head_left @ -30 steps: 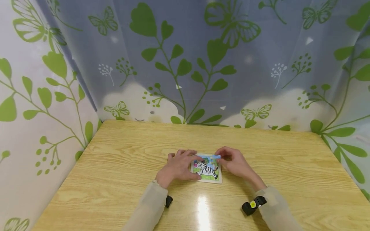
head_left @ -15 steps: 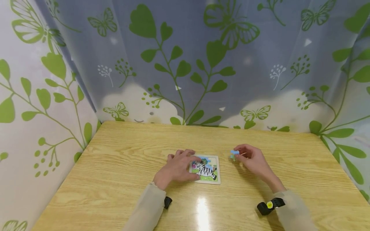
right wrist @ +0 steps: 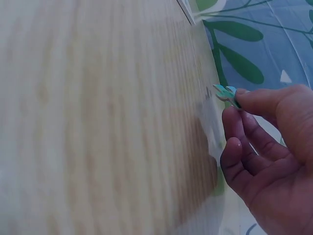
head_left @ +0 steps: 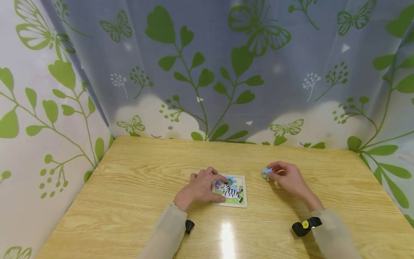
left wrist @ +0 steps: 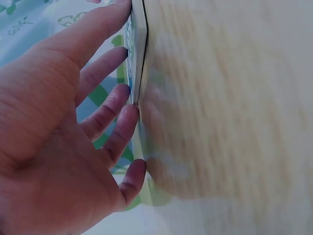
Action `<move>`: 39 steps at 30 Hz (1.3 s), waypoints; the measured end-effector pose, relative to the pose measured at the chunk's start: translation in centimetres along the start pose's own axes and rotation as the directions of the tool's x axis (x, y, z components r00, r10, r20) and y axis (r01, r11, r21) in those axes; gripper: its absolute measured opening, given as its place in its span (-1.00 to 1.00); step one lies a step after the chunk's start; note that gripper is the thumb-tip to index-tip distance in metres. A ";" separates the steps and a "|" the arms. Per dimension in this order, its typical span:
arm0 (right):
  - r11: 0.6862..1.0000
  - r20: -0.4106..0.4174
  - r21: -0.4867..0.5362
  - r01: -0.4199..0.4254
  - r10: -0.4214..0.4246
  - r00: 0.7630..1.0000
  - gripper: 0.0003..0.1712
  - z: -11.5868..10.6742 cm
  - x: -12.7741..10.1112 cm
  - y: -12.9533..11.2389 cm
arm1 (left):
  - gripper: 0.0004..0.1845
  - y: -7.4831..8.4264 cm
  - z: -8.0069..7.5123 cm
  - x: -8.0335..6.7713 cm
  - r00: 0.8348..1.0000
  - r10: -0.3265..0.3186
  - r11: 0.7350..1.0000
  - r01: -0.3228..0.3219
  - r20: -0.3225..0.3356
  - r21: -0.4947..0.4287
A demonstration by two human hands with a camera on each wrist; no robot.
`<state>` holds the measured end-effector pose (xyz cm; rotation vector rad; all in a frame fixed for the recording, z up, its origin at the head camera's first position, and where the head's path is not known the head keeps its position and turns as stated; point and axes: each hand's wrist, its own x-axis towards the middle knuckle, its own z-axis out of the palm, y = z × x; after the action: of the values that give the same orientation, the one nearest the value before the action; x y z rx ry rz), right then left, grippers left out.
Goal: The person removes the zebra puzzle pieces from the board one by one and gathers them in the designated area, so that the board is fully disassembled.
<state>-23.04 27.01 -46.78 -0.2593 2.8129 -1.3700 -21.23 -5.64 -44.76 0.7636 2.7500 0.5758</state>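
I see my left hand point(head_left: 198, 187) resting with spread fingers on the left edge of the zebra puzzle board point(head_left: 231, 191), which lies flat at the middle of the table point(head_left: 136, 187). My right hand point(head_left: 288, 178) pinches a small blue puzzle piece point(head_left: 266, 173) just above the table, right of the board.

No readable text, label, brand or number shows anywhere.

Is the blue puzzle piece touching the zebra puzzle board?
Apart. The head view shows the right hand pinching the blue piece, bare table between it and the board.
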 end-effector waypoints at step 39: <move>0.982 0.073 -0.136 0.131 -0.122 0.990 -0.72 2.8 -1.6 -3.4 | -0.43 0.0 0.1 -0.3 0.998 -0.056 0.998 0.056 -0.016 -0.027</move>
<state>-20.76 23.02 -45.99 -0.4823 2.8879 -1.1604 -21.00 -5.78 -44.84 0.6767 2.7635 0.6083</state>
